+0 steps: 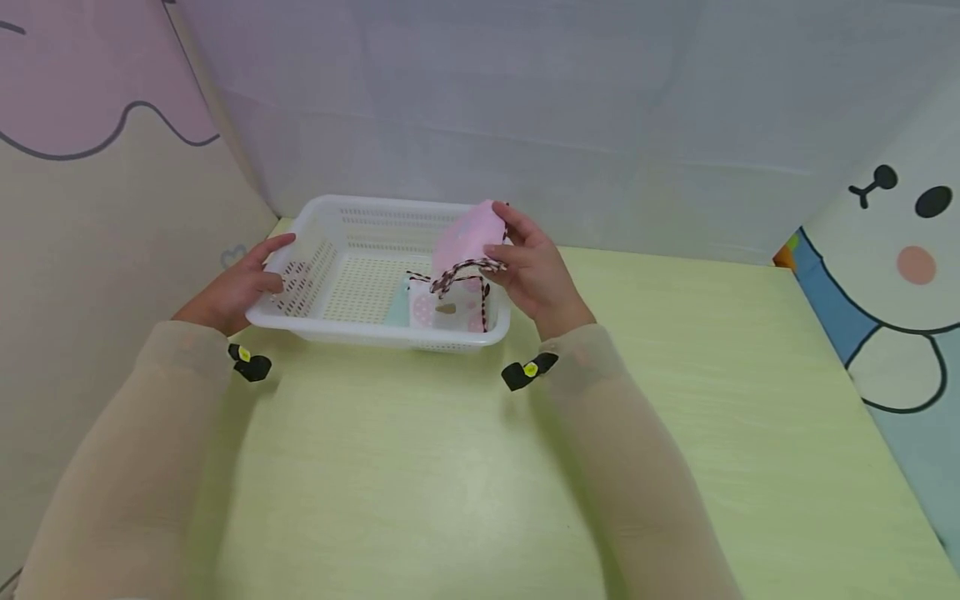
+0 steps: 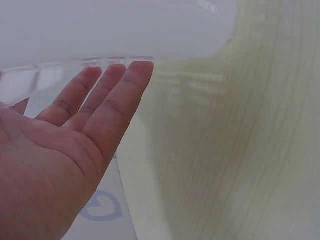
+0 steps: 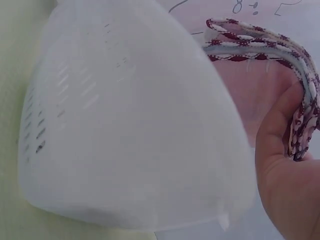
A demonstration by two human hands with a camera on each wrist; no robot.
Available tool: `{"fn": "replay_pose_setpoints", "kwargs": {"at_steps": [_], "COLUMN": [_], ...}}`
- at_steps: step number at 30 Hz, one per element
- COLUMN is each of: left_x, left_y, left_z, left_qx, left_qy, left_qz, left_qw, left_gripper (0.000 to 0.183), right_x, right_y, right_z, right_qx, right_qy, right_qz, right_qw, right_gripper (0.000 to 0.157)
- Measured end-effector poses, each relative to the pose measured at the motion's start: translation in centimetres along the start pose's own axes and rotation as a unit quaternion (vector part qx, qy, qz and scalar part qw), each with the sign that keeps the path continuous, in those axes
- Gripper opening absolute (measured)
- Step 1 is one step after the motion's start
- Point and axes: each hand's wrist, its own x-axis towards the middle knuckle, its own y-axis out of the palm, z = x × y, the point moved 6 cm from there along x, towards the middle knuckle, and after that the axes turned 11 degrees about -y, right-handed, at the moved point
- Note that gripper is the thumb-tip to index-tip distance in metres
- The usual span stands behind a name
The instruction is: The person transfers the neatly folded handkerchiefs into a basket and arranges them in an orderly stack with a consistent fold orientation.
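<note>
A white plastic basket [image 1: 352, 332] with slotted walls stands near the back of the table. At its left end my left hand [image 1: 238, 287] holds the rim; in the left wrist view, several fairly straight fingers [image 2: 120, 95] touch the basket from below. My right hand [image 1: 542, 271] pinches a folded pink cloth [image 1: 468, 237] with dark-and-white braided trim above the basket's right end. In the right wrist view the layered braided edges of this cloth [image 3: 260, 47] show beside the thumb. Below it, a white-and-pink patterned cloth [image 1: 447, 307] with similar trim lies in the basket.
A pale green wood-grain table [image 1: 420, 467] lies under the basket. Behind it hangs a plain whitish sheet [image 1: 562, 108]. Cartoon-printed panels stand at the left [image 1: 90, 208] and right [image 1: 900, 367].
</note>
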Motion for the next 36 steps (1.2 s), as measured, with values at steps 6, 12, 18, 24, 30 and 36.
{"fn": "replay_pose_setpoints", "kwargs": {"at_steps": [6,12,18,24,30,36], "left_x": [0.1,0.1,-0.1,-0.4,-1.0,-1.0], "left_y": [0.0,0.0,0.0,-0.1,-0.5,-0.4], "left_z": [-0.1,-0.1,-0.1,0.1,0.3,0.4], "left_qx": [-0.001,0.004,0.011,0.019,0.019,0.024], "left_qy": [0.004,-0.001,-0.007,-0.007,-0.006,0.001], "left_qz": [0.003,0.002,-0.006,-0.007,-0.012,-0.008], "left_qw": [1.0000,1.0000,0.9999,0.9998,0.9997,0.9997], "left_gripper": [0.080,0.080,0.080,0.079,0.079,0.080], "right_x": [0.2,0.2,0.3,0.3,0.3,0.4], "right_y": [1.2,2.5,4.1,5.0,6.2,7.1], "right_z": [-0.6,-1.6,-2.2,-3.5,-5.2,-6.1], "right_qx": [-0.020,-0.029,-0.039,-0.066,-0.091,-0.112], "right_qy": [0.022,0.048,0.056,0.080,0.107,0.124], "right_qz": [-0.018,-0.032,-0.033,-0.040,-0.031,-0.017], "right_qw": [0.999,0.998,0.997,0.994,0.990,0.986], "right_gripper": [0.061,0.061,0.062,0.065,0.068,0.068]}}
